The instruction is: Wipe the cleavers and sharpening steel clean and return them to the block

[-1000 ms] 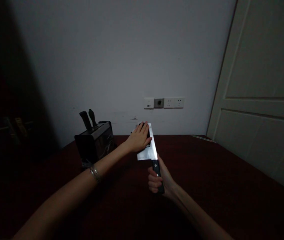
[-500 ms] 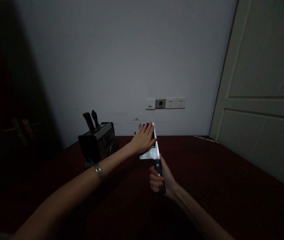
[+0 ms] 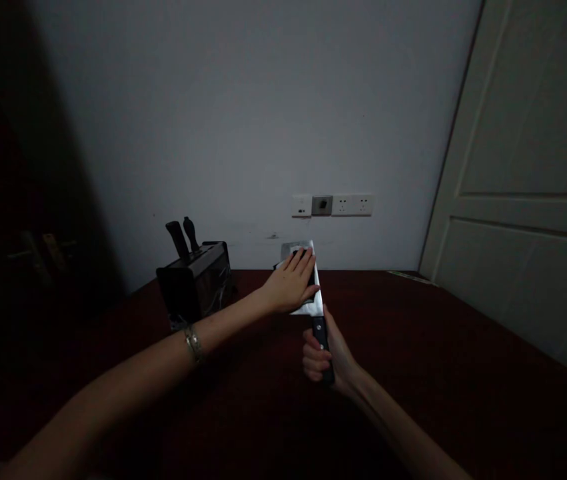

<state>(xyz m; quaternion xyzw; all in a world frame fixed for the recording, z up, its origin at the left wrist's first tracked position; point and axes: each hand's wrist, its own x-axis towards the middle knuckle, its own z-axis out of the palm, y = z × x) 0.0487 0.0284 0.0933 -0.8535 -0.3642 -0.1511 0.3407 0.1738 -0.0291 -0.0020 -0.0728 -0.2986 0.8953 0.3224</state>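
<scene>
From here I see my right hand (image 3: 326, 357) with its fingers clamped round the black, riveted handle of a cleaver (image 3: 314, 305). The broad, flat, shiny steel blade lies low over the dark red desk (image 3: 463, 347). My left hand (image 3: 290, 287) presses flat on the blade, fingers straight, gripping nothing. A boxy black knife block (image 3: 193, 283) stands to the left. A metal bracelet (image 3: 193, 343) rings the left wrist.
</scene>
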